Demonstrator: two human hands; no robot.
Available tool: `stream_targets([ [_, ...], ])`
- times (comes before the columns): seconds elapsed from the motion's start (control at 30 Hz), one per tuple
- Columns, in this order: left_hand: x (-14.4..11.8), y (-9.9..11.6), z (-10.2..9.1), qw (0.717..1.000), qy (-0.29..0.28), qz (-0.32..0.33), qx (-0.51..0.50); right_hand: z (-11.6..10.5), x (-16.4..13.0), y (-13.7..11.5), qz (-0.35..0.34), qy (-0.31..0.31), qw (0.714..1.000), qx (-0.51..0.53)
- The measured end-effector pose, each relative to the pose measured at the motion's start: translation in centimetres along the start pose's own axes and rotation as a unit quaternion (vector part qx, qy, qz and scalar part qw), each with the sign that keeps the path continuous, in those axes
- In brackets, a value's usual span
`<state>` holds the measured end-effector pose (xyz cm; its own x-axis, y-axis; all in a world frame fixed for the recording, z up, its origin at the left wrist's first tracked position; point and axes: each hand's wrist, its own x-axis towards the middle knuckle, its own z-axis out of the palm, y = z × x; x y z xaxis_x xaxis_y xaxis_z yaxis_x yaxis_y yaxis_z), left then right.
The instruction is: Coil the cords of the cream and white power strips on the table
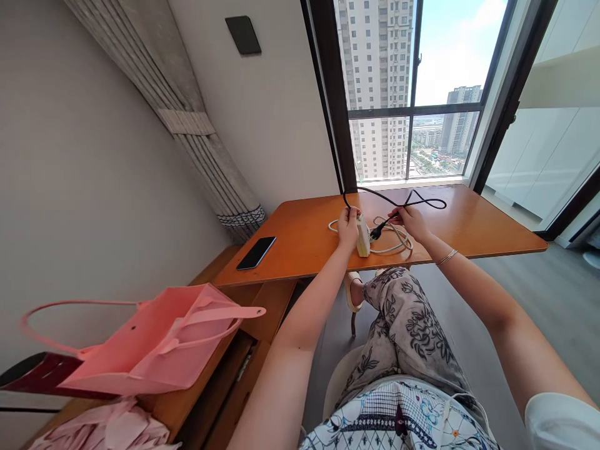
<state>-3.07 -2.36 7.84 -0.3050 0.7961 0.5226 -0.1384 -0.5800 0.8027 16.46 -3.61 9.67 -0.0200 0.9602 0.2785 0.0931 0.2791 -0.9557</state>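
Note:
My left hand [349,226] is closed around the far end of a white power strip [363,237], which is held on edge over the table. A black plug [376,233] is close to the strip's right side; whether its prongs are in a socket I cannot make out. My right hand [407,221] pinches the black power cord [392,217] just behind that plug. The rest of the cord loops across the far part of the table, with its other end near my left fingers. The strip's white cable [398,240] lies coiled beneath the plug.
A phone [256,252] lies on the left of the orange-brown wooden table [482,228]. Left of it, a pink bag [154,340] stands on a lower wooden cabinet, near crumpled pink cloth [105,428]. A window [412,112] is behind the table.

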Motion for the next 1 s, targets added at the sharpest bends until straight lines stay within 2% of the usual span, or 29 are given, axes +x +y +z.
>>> stream_targets([
  [0.07,0.1,-0.2,0.0,1.0,-0.008,0.01,0.011,-0.1,0.4,-0.4,0.042,0.015,0.989,0.144],
  [0.1,0.1,-0.3,0.0,1.0,-0.011,0.014,0.017,-0.3,0.6,-0.7,0.054,0.025,0.981,0.183],
  [0.17,0.1,-0.4,0.0,0.999,-0.015,0.019,0.031,-1.0,1.0,-1.1,0.065,0.058,0.977,0.197],
  [0.23,0.0,-0.3,-0.1,0.999,-0.018,0.02,0.043,-2.1,1.6,-1.2,0.054,0.094,0.987,0.12],
  [0.3,0.0,-0.2,-0.1,0.998,-0.023,0.021,0.05,-3.8,2.1,-1.0,0.028,0.114,0.992,-0.045],
  [0.37,-0.1,0.0,-0.2,0.998,-0.025,0.024,0.051,-6.0,2.6,-0.4,0.005,0.105,0.961,-0.256],
  [0.43,0.0,0.2,-0.3,0.998,-0.026,0.025,0.05,-8.3,2.7,0.3,0.005,0.085,0.902,-0.424],
  [0.5,0.1,0.3,-0.4,0.998,-0.028,0.025,0.053,-10.4,2.6,1.0,0.017,0.089,0.881,-0.464],
  [0.6,0.2,0.2,-0.4,0.996,-0.028,0.033,0.074,-12.4,2.2,1.6,0.028,0.097,0.874,-0.475],
  [0.73,0.2,0.1,-0.1,0.993,-0.032,0.047,0.104,-12.5,1.8,2.0,0.029,0.079,0.879,-0.469],
  [0.9,0.0,1.2,0.2,0.989,-0.058,0.045,0.129,-10.4,0.6,2.3,0.049,0.038,0.884,-0.464],
  [1.0,-0.4,2.2,0.6,0.984,-0.102,0.034,0.144,-8.4,-0.4,2.1,-0.013,0.064,0.903,-0.425],
])
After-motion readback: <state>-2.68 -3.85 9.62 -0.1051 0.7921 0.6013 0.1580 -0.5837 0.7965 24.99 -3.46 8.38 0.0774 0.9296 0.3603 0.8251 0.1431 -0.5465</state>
